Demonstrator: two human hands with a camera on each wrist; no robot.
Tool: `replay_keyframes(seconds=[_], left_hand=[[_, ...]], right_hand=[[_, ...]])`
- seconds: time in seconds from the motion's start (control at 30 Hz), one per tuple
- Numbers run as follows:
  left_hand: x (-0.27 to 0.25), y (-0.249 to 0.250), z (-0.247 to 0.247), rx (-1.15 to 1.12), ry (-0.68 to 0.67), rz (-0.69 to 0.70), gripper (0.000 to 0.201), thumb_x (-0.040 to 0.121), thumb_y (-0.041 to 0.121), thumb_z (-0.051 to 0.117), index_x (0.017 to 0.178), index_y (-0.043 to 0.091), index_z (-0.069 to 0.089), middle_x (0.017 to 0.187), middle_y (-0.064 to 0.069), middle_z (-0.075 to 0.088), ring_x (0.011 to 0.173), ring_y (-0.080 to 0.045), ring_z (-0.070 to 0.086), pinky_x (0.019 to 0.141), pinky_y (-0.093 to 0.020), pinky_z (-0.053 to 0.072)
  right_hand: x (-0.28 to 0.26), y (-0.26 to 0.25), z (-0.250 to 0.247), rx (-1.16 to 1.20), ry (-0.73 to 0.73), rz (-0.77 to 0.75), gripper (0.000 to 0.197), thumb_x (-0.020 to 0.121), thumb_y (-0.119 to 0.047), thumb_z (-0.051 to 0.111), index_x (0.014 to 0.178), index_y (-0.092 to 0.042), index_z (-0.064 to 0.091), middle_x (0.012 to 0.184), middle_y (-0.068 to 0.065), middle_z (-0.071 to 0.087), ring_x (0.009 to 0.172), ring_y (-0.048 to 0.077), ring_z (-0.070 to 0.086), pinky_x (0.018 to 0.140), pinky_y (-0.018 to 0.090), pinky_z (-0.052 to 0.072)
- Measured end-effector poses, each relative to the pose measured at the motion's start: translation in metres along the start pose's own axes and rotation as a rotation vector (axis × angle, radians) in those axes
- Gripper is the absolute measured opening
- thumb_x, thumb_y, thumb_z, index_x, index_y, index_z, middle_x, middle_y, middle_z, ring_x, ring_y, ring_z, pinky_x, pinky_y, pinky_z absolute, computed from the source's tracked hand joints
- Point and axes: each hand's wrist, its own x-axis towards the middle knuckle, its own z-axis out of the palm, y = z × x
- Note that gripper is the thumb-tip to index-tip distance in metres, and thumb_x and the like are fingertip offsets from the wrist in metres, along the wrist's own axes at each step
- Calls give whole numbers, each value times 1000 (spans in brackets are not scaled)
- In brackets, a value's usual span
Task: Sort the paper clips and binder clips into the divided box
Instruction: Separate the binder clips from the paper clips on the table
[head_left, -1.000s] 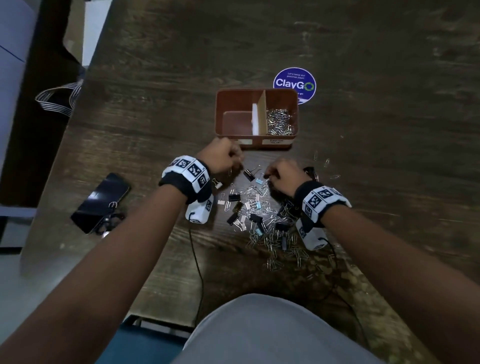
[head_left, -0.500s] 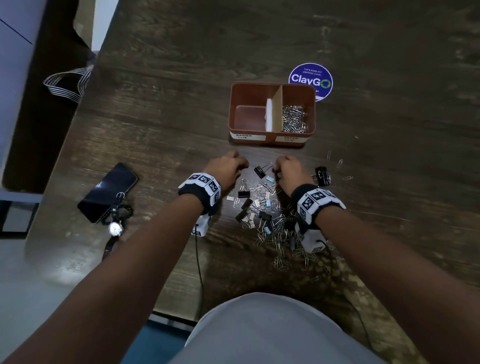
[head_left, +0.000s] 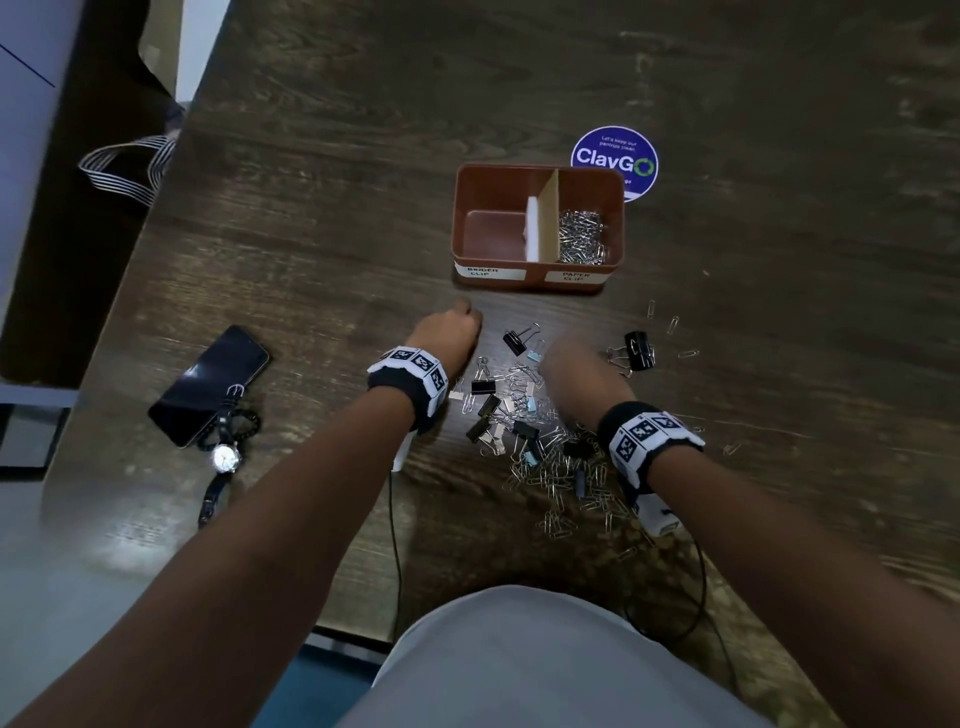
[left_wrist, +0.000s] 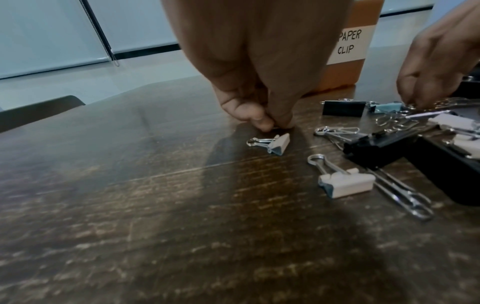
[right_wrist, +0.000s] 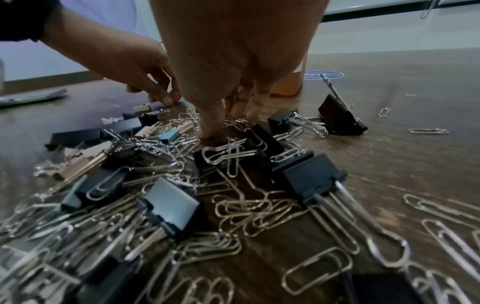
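The brown divided box (head_left: 458, 223) stands beyond the pile; its left half is bare and paper clips (head_left: 582, 236) lie in the right half. A mixed pile (head_left: 540, 431) of paper clips and binder clips lies between my wrists. My left hand (head_left: 457, 325) is at the pile's far left edge. Its thumb and finger pinch something small and dark against the table (left_wrist: 272, 125), just above a small white binder clip (left_wrist: 278, 143). My right hand (head_left: 558, 358) has its fingertips (right_wrist: 207, 131) curled down into the pile (right_wrist: 182, 185), pinching paper clips.
A phone (head_left: 210, 384) and a wristwatch (head_left: 226, 457) lie to the left, near the table's left edge. A round blue sticker (head_left: 615, 156) sits behind the box. A black binder clip (head_left: 639, 348) and stray paper clips (head_left: 672, 325) lie to the right.
My left hand has drawn back a little from the box front to the table. The right hand stays at the pile's far edge. The head view has shifted.
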Motion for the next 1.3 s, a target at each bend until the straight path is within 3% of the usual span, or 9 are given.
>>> replay_keyframes(seconds=[0.23, 0.33, 0.5, 0.67, 0.77, 0.87, 1.03, 1.17, 1.3], left_hand=[[-4, 10, 2, 127, 7, 44, 39, 87, -2, 51, 125, -5, 44, 124, -21, 46, 109, -35, 51, 85, -44, 50], [-2, 12, -3, -79, 50, 53, 43, 82, -5, 54, 124, 0, 44, 122, -20, 53, 112, -33, 50, 93, -39, 43], [-6, 8, -6, -436, 97, 5, 15, 92, -2, 46, 95, 12, 52, 88, -7, 64, 80, -24, 63, 75, -40, 55], [-16, 3, -2, -710, -18, -146, 26, 95, -4, 41, 101, 8, 64, 92, -5, 65, 73, -15, 62, 67, -27, 56], [-21, 2, -3, -885, -61, -181, 24, 102, 12, 42, 91, 6, 62, 85, -13, 65, 62, -21, 60, 58, -34, 52], [-23, 3, -2, -974, -148, -196, 25, 102, 27, 46, 90, 9, 60, 84, -14, 64, 64, -25, 61, 62, -39, 54], [-17, 19, -2, -583, -44, -54, 18, 99, 25, 53, 94, 9, 61, 83, -1, 62, 74, -17, 60, 60, -22, 46], [-11, 36, 6, -281, -9, 184, 25, 95, 27, 57, 119, 21, 61, 108, -2, 67, 93, -20, 64, 81, -35, 54], [-1, 49, 11, 1, -13, 350, 33, 96, 20, 54, 129, 27, 54, 106, -5, 63, 90, -24, 64, 70, -35, 53]], right_hand=[[-4, -5, 3, 28, 60, -17, 31, 80, -5, 70, 111, -4, 63, 111, 9, 58, 104, 24, 55, 84, 35, 55], [-7, -6, 5, 38, 55, -5, 21, 85, -4, 65, 105, -5, 64, 105, 8, 59, 98, 23, 55, 78, 34, 55], [-7, -10, 6, 48, 59, 13, 26, 85, 0, 62, 111, -5, 59, 100, 9, 60, 94, 23, 55, 72, 26, 45], [-8, -8, 11, 56, 50, 46, 33, 83, -2, 65, 115, -4, 59, 108, 11, 59, 101, 23, 54, 90, 36, 51], [-6, -5, 8, 180, 46, 112, 32, 86, -2, 61, 117, -7, 57, 114, 8, 51, 102, 20, 52, 97, 31, 48], [-1, 1, 3, 341, 68, 202, 28, 87, 2, 56, 112, -10, 56, 116, 4, 46, 102, 19, 54, 98, 33, 49], [1, 10, -11, 422, 100, 304, 27, 90, 2, 51, 115, -6, 57, 116, 5, 48, 102, 16, 51, 97, 27, 45], [2, 16, -21, 521, 98, 341, 37, 87, 11, 48, 119, -6, 56, 108, 6, 60, 96, 16, 56, 91, 26, 48], [3, 22, -28, 567, 95, 358, 50, 84, 16, 45, 128, -7, 53, 95, 3, 60, 78, 7, 52, 73, 11, 41]])
